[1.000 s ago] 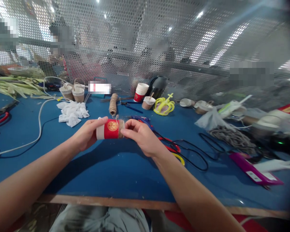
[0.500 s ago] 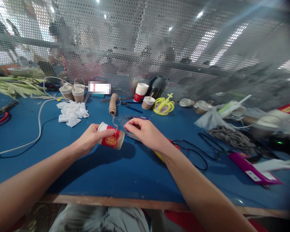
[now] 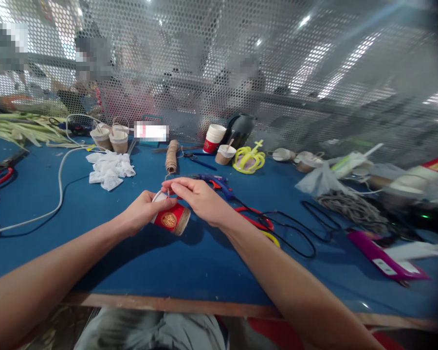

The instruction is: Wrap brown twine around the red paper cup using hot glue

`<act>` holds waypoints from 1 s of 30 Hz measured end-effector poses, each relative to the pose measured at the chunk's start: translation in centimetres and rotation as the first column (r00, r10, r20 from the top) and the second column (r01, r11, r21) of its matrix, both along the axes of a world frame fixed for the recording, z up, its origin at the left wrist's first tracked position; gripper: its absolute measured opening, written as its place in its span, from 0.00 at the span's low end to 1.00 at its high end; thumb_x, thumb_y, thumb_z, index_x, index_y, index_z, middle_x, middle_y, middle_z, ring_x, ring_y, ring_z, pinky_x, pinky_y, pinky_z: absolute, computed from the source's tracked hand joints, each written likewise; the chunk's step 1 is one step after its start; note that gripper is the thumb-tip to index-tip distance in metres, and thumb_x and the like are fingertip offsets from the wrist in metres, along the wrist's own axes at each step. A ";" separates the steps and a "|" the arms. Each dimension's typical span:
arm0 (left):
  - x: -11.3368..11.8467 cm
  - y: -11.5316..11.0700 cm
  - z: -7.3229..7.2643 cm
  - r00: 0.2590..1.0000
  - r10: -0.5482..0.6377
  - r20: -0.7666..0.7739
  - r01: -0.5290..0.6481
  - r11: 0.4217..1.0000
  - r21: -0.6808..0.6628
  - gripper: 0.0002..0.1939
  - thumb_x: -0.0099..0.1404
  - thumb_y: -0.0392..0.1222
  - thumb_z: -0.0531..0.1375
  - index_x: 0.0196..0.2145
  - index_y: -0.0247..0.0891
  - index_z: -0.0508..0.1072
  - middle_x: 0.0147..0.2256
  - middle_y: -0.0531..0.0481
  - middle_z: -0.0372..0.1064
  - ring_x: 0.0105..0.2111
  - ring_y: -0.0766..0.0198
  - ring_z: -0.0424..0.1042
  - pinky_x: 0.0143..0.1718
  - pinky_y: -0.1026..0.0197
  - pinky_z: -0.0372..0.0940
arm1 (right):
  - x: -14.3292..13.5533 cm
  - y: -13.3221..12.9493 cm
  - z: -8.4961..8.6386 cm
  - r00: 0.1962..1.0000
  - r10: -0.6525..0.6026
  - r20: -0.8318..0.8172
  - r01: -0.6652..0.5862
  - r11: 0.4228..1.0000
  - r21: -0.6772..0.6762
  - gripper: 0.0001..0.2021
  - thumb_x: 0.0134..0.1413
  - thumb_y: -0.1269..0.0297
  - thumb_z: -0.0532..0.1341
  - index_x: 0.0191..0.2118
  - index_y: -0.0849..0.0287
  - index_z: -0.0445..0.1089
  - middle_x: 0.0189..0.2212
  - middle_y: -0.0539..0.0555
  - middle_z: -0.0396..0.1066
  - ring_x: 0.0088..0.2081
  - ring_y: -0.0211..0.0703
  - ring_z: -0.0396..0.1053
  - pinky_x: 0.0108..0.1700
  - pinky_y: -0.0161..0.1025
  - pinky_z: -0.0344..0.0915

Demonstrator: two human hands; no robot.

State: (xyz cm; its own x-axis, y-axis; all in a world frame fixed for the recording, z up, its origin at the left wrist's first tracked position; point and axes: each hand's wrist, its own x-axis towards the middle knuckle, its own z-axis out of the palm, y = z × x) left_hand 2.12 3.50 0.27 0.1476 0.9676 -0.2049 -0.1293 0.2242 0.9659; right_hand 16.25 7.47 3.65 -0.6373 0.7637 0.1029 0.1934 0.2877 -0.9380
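From my remote feed: left hand [image 3: 143, 214] grips the red-and-white paper cup [image 3: 170, 218]; cup sits at that hand's 3 o'clock, tilted above the blue surface [image 3: 149, 274], base toward 4. Twine band [image 3: 183, 222] around base end. Right hand [image 3: 201, 198] has cup at its 8 o'clock; fingertips drawn together by the loose twine strand [image 3: 168, 176], can't tell if I'm pinching it. Twine spool [image 3: 171, 158] at cup's 12, blue glue gun [image 3: 221, 184] at 2, near right hand.
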 end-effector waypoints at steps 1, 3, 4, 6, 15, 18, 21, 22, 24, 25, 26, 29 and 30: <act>0.0 0.0 0.0 1.000 0.002 0.000 -0.002 1.000 -0.006 0.15 0.42 0.46 0.66 0.17 0.32 0.67 0.14 0.55 0.62 0.15 0.73 0.56 0.19 0.68 0.49 | 0.1 0.3 -0.1 1.000 0.001 0.023 -0.002 1.000 0.025 0.12 0.57 0.66 0.51 0.41 0.63 0.68 0.39 0.56 0.72 0.42 0.37 0.69 0.46 0.38 0.63; 0.0 0.1 0.0 1.000 0.017 0.004 -0.017 1.000 -0.008 0.15 0.43 0.47 0.66 0.18 0.32 0.68 0.15 0.54 0.64 0.16 0.72 0.58 0.20 0.67 0.51 | 0.7 1.4 -0.2 0.988 -0.093 0.123 0.076 0.988 0.131 0.11 0.56 0.66 0.52 0.42 0.62 0.68 0.36 0.55 0.73 0.39 0.38 0.70 0.43 0.38 0.65; 0.0 0.1 0.0 0.999 0.033 0.003 -0.033 0.999 -0.002 0.16 0.43 0.48 0.66 0.18 0.32 0.68 0.16 0.54 0.65 0.16 0.71 0.59 0.20 0.67 0.52 | 1.4 2.3 -0.2 0.968 -0.179 0.176 0.143 0.969 0.202 0.11 0.55 0.67 0.53 0.42 0.61 0.68 0.35 0.54 0.73 0.37 0.39 0.70 0.42 0.39 0.65; -0.1 0.2 0.0 0.996 0.083 -0.013 -0.083 0.996 0.020 0.16 0.44 0.50 0.65 0.18 0.32 0.69 0.16 0.53 0.65 0.16 0.71 0.61 0.20 0.67 0.53 | 3.3 4.5 -0.3 0.866 -0.434 0.250 0.335 0.873 0.355 0.07 0.52 0.67 0.56 0.36 0.59 0.70 0.32 0.55 0.72 0.36 0.43 0.70 0.40 0.42 0.65; -0.6 0.9 -1.1 0.954 0.212 -0.212 -0.186 0.973 0.135 0.17 0.48 0.53 0.61 0.18 0.33 0.68 0.14 0.54 0.62 0.16 0.69 0.58 0.19 0.65 0.50 | 9.5 10.1 -4.1 0.683 -0.607 0.406 0.539 0.794 0.282 0.12 0.58 0.62 0.54 0.46 0.59 0.65 0.46 0.56 0.65 0.41 0.41 0.67 0.42 0.44 0.66; -0.6 1.0 -1.3 0.938 0.217 -0.271 -0.180 0.971 0.155 0.18 0.49 0.53 0.60 0.18 0.33 0.68 0.14 0.55 0.61 0.15 0.70 0.56 0.18 0.66 0.48 | 9.1 9.6 -4.2 0.700 -0.620 0.355 0.578 0.783 0.229 0.10 0.48 0.69 0.62 0.38 0.62 0.66 0.35 0.57 0.69 0.35 0.42 0.68 0.37 0.43 0.67; -0.7 1.1 -1.4 0.933 0.216 -0.287 -0.178 0.972 0.155 0.19 0.50 0.54 0.60 0.17 0.34 0.66 0.14 0.56 0.59 0.15 0.71 0.54 0.18 0.66 0.47 | 8.8 7.7 -2.6 0.761 -0.592 0.267 0.577 0.805 0.139 0.11 0.42 0.73 0.63 0.35 0.60 0.63 0.24 0.52 0.69 0.26 0.41 0.68 0.31 0.42 0.67; -0.7 1.2 -1.4 0.932 0.220 -0.288 -0.181 0.971 0.155 0.19 0.50 0.54 0.59 0.17 0.34 0.65 0.14 0.56 0.59 0.15 0.71 0.54 0.18 0.66 0.46 | 8.7 6.8 -1.9 0.794 -0.562 0.231 0.555 0.826 0.098 0.11 0.43 0.72 0.62 0.35 0.59 0.63 0.24 0.51 0.69 0.25 0.40 0.68 0.30 0.41 0.68; -0.8 1.4 -1.4 0.927 0.231 -0.297 -0.193 0.970 0.151 0.19 0.50 0.54 0.59 0.16 0.35 0.64 0.13 0.56 0.58 0.15 0.71 0.53 0.18 0.66 0.46 | 8.4 4.7 -0.4 0.851 -0.491 0.187 0.496 0.868 0.024 0.09 0.43 0.67 0.62 0.33 0.59 0.63 0.24 0.52 0.70 0.24 0.39 0.69 0.29 0.40 0.68; -0.8 1.4 -1.4 0.922 0.235 -0.308 -0.199 0.969 0.144 0.19 0.50 0.55 0.59 0.16 0.36 0.64 0.13 0.56 0.57 0.14 0.71 0.53 0.17 0.65 0.45 | 8.3 3.7 0.2 0.874 -0.455 0.173 0.465 0.885 -0.023 0.08 0.44 0.64 0.61 0.32 0.60 0.63 0.23 0.53 0.70 0.23 0.39 0.69 0.28 0.40 0.68; -0.9 1.5 -1.4 0.917 0.238 -0.320 -0.205 0.970 0.134 0.19 0.50 0.55 0.59 0.16 0.36 0.64 0.13 0.56 0.57 0.14 0.71 0.53 0.17 0.65 0.44 | 8.2 2.6 0.6 0.900 -0.410 0.149 0.426 0.900 -0.096 0.09 0.43 0.63 0.62 0.31 0.60 0.63 0.23 0.54 0.71 0.22 0.39 0.68 0.27 0.39 0.68; -0.9 1.5 -1.4 0.913 0.231 -0.336 -0.213 0.973 0.089 0.19 0.49 0.55 0.59 0.16 0.36 0.65 0.13 0.55 0.59 0.14 0.70 0.54 0.17 0.65 0.44 | 7.7 0.0 1.1 0.931 -0.344 0.122 0.355 0.931 -0.082 0.09 0.43 0.61 0.61 0.31 0.61 0.65 0.18 0.50 0.68 0.18 0.35 0.64 0.20 0.35 0.63; -0.9 1.5 -1.4 0.915 0.226 -0.334 -0.213 0.974 0.076 0.19 0.49 0.55 0.59 0.16 0.36 0.65 0.13 0.55 0.59 0.14 0.70 0.54 0.18 0.65 0.44 | 7.6 -0.6 1.1 0.936 -0.323 0.136 0.333 0.942 -0.052 0.09 0.44 0.61 0.60 0.31 0.61 0.65 0.16 0.48 0.66 0.17 0.34 0.63 0.19 0.34 0.61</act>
State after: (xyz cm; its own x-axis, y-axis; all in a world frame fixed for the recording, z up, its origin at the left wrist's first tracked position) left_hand 1.26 5.01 -1.15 -0.1414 0.9755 -0.1686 0.1650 0.1912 0.9676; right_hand 23.82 6.86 4.73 -0.3541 0.9349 -0.0243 0.3810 0.1204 -0.9167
